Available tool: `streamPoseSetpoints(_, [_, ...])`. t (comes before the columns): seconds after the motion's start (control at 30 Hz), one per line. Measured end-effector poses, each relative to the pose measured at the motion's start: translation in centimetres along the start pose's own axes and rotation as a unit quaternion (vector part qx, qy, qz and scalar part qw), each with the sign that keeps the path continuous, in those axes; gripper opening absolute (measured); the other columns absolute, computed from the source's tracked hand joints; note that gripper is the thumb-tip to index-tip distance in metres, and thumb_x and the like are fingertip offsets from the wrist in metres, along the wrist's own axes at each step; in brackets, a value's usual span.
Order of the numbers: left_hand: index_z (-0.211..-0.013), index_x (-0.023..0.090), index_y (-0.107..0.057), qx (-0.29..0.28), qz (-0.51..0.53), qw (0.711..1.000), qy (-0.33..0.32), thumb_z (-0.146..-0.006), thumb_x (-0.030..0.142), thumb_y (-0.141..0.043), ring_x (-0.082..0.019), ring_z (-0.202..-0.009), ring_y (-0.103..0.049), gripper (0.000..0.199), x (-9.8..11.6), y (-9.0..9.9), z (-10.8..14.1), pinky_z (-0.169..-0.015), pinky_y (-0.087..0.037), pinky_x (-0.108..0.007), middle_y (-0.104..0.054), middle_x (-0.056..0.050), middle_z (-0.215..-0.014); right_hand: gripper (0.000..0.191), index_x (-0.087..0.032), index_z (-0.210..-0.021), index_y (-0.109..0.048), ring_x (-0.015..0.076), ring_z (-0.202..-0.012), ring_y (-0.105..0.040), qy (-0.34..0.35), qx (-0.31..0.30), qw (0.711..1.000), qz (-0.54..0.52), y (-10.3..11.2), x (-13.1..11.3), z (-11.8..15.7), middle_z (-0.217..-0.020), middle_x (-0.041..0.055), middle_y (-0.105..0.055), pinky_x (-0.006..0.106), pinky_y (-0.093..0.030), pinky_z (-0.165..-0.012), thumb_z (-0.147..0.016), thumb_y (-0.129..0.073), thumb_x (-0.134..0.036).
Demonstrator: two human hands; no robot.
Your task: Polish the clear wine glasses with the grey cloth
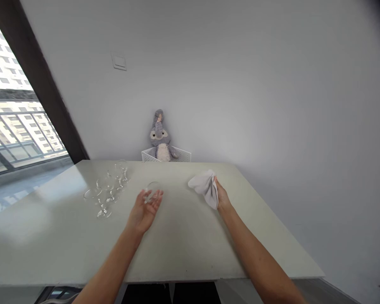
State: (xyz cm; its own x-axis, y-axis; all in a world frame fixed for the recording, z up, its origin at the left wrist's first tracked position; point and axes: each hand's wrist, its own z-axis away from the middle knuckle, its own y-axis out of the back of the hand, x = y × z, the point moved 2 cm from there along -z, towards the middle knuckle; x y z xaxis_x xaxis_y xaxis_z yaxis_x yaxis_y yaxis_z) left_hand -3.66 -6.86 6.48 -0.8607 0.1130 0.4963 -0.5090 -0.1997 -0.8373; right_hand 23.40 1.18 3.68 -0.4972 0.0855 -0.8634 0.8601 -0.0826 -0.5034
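My left hand (pixel 145 210) is palm up over the white table (pixel 183 236), fingers curled around a clear stemmed glass (pixel 152 190) whose bowl shows just past the fingertips. My right hand (pixel 222 196) grips a bunched white cloth (pixel 205 185) that rests on the table to the right of the glass. Three more clear stemmed glasses (pixel 107 188) stand in a loose group to the left of my left hand.
A grey plush toy (pixel 160 137) sits in a white mesh basket (pixel 183 156) against the wall behind the table's far edge. A large window with a dark frame (pixel 38 80) runs along the left. The table's near edge lies below my forearms.
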Motion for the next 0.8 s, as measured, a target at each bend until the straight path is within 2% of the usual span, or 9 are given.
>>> streamPoseSetpoints(0.07, [-0.084, 0.011, -0.051, -0.044, -0.012, 0.998, 0.034, -0.078, 0.029, -0.054, -0.023, -0.103, -0.054, 0.019, -1.9, -1.3, -2.4, -0.078, -0.051, -0.028, -0.056, -0.014, -0.101, 0.043, -0.02, -0.106, -0.052, 0.0178, -0.088, -0.059, 0.062, -0.015, 0.998, 0.01, -1.4, -0.8, 0.1, -0.103, 0.0053, -0.061, 0.032, -0.048, -0.077, -0.077, -0.046, -0.051])
streamPoseSetpoints(0.13, [-0.083, 0.013, -0.052, -0.073, -0.027, 0.995, 0.06, -0.078, 0.028, -0.055, -0.02, -0.099, -0.057, 0.017, -3.5, -1.7, -4.7, -0.08, -0.049, -0.027, -0.058, -0.011, -0.096, 0.046, -0.019, -0.109, -0.052, 0.0189, -0.092, -0.057, 0.123, -0.072, 0.985, 0.095, -3.2, -0.9, 0.9, -0.103, 0.005, -0.061, 0.034, -0.046, -0.08, -0.079, -0.04, -0.053])
streamPoseSetpoints(0.23, [-0.084, 0.014, -0.054, -0.099, -0.045, 0.991, 0.08, -0.078, 0.029, -0.055, -0.016, -0.084, -0.062, 0.015, -5.4, -1.0, -7.1, -0.076, -0.049, -0.026, -0.061, -0.005, -0.084, 0.041, -0.021, -0.104, -0.058, 0.0221, -0.1, -0.053, 0.169, -0.183, 0.935, 0.254, -5.9, 0.9, 2.8, -0.105, 0.0036, -0.061, 0.037, -0.04, -0.088, -0.076, -0.049, -0.049])
streamPoseSetpoints(0.33, [-0.088, 0.016, -0.055, -0.118, -0.077, 0.985, 0.097, -0.074, 0.033, -0.058, -0.013, -0.069, -0.062, 0.022, -6.5, 0.2, -8.1, -0.068, -0.049, -0.025, -0.061, -0.001, -0.074, 0.034, -0.024, -0.107, -0.058, 0.0212, -0.11, -0.046, 0.212, -0.237, 0.891, 0.323, -7.2, 3.6, 4.3, -0.118, 0.0029, -0.055, 0.037, -0.031, -0.097, -0.081, -0.046, -0.042])
streamPoseSetpoints(0.43, [-0.096, 0.021, -0.051, -0.139, -0.099, 0.984, 0.043, -0.07, 0.029, -0.063, -0.012, -0.069, -0.061, 0.03, -6.7, 1.0, -8.2, -0.066, -0.048, -0.024, -0.062, 0.001, -0.083, 0.036, -0.023, -0.114, -0.053, 0.0188, -0.108, -0.048, 0.205, -0.203, 0.901, 0.323, -6.9, 5.7, 4.5, -0.118, 0.0057, -0.055, 0.035, -0.034, -0.094, -0.086, -0.038, -0.038])
streamPoseSetpoints(0.53, [-0.103, 0.025, -0.046, -0.158, -0.141, 0.977, 0.007, -0.07, 0.027, -0.063, -0.012, -0.075, -0.06, 0.037, -6.7, 1.4, -8.0, -0.066, -0.047, -0.025, -0.059, -0.002, -0.103, 0.032, -0.021, -0.109, -0.054, 0.0174, -0.098, -0.054, 0.154, -0.182, 0.93, 0.28, -6.4, 6.7, 4.3, -0.107, 0.0062, -0.059, 0.032, -0.041, -0.086, -0.084, -0.041, -0.037])
streamPoseSetpoints(0.6, [-0.105, 0.025, -0.045, -0.157, -0.174, 0.972, -0.005, -0.072, 0.028, -0.062, -0.012, -0.078, -0.059, 0.038, -6.7, 1.6, -7.8, -0.068, -0.047, -0.026, -0.055, -0.004, -0.112, 0.03, -0.02, -0.107, -0.053, 0.0162, -0.089, -0.056, 0.125, -0.183, 0.936, 0.273, -6.3, 7.0, 4.3, -0.1, 0.0052, -0.06, 0.029, -0.043, -0.079, -0.082, -0.046, -0.035])
streamPoseSetpoints(0.7, [-0.108, 0.025, -0.044, -0.155, -0.196, 0.968, -0.013, -0.072, 0.03, -0.061, -0.013, -0.084, -0.059, 0.04, -6.7, 1.9, -7.5, -0.072, -0.046, -0.027, -0.051, -0.005, -0.118, 0.03, -0.02, -0.105, -0.053, 0.015, -0.084, -0.054, 0.128, -0.17, 0.926, 0.312, -6.6, 7.0, 4.8, -0.095, 0.0036, -0.059, 0.028, -0.042, -0.074, -0.077, -0.054, -0.031])
streamPoseSetpoints(0.8, [-0.108, 0.026, -0.044, -0.158, -0.195, 0.968, -0.01, -0.07, 0.03, -0.062, -0.016, -0.089, -0.058, 0.042, -6.8, 1.9, -7.3, -0.073, -0.046, -0.029, -0.049, -0.006, -0.122, 0.016, -0.02, -0.089, -0.061, 0.0148, -0.085, -0.051, 0.166, -0.155, 0.906, 0.358, -6.7, 6.8, 5.2, -0.092, 0.0027, -0.055, 0.027, -0.04, -0.075, -0.076, -0.054, -0.026])
